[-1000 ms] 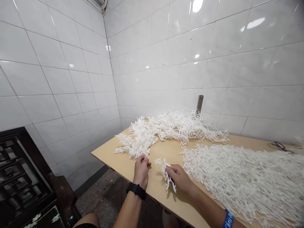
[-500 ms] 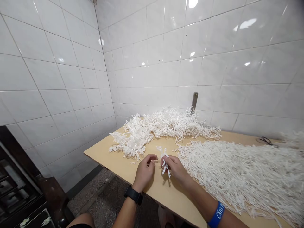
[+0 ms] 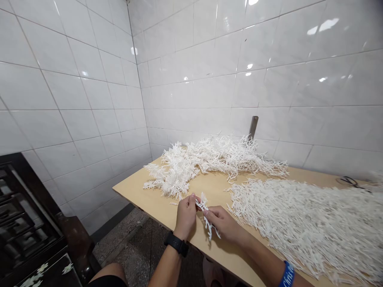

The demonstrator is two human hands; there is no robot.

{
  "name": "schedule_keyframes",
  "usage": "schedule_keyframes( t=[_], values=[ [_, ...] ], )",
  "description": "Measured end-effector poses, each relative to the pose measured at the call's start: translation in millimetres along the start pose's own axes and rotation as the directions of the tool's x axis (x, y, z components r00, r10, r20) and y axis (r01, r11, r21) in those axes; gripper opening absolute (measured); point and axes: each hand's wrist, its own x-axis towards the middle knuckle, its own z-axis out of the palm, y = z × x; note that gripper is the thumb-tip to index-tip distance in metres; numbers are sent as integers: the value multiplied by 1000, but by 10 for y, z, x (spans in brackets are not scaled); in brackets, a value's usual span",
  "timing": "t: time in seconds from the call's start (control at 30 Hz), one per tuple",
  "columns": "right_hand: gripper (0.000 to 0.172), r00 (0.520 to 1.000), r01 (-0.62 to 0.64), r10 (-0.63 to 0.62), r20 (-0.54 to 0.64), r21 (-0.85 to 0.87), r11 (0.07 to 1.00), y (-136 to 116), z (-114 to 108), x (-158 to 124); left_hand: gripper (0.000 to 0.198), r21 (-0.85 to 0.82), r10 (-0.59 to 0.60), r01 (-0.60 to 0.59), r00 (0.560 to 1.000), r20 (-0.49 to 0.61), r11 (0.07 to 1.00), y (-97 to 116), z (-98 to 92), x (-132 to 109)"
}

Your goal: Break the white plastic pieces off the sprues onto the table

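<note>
A small white branched piece, like a plastic twig [image 3: 207,228], is between my hands above the near side of the table. My right hand [image 3: 223,223] pinches it around the middle, its forked ends hanging down below the fingers. At its upper left end, my left hand [image 3: 187,211] closes thumb and fingers on the tip; the fingertips partly hide the contact. Behind my hands lies a heap of joined white branched pieces [image 3: 179,167]. To the right of my right hand spreads a wide pile of loose thin white pieces [image 3: 308,219].
The light wooden table [image 3: 134,191] stands against white tiled walls. A metal bracket [image 3: 253,126] rises behind the heap, and a dark cord loop [image 3: 350,181] lies at the back right. A dark carved wooden chair [image 3: 74,235] is at the left, with white flower-like pieces [image 3: 67,268] on it.
My left hand has come in and taken hold of the twig's upper end. My right hand has lowered slightly with the twig, which is now tilted. The view has turned a little left.
</note>
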Motion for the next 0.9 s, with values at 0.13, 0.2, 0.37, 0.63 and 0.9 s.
schedule_keyframes(
  t=[0.13, 0.2, 0.37, 0.63, 0.9],
  values=[
    [57, 998, 69, -70, 2, -102, 992, -111, -22, -50, 28, -144, -81, 76, 996, -28, 987, -48, 3, 83],
    [57, 993, 74, -82, -88, -95, 993, -93, -51, -14, 20, -99, -91, 96, 994, 54, 990, -42, 15, 70],
    [54, 958, 80, -99, -269, -82, 993, 34, -125, 89, 20, -71, -56, 67, 987, 153, 995, 54, 39, -29],
    [50, 975, 59, -74, -207, -77, 995, 90, -96, 115, 43, -118, -21, 56, 960, 278, 991, 143, 31, -58],
    [56, 994, 44, -30, 105, -134, 990, 37, 63, -20, 41, -39, -3, 3, 1000, 19, 999, -12, 7, 30]
  ],
)
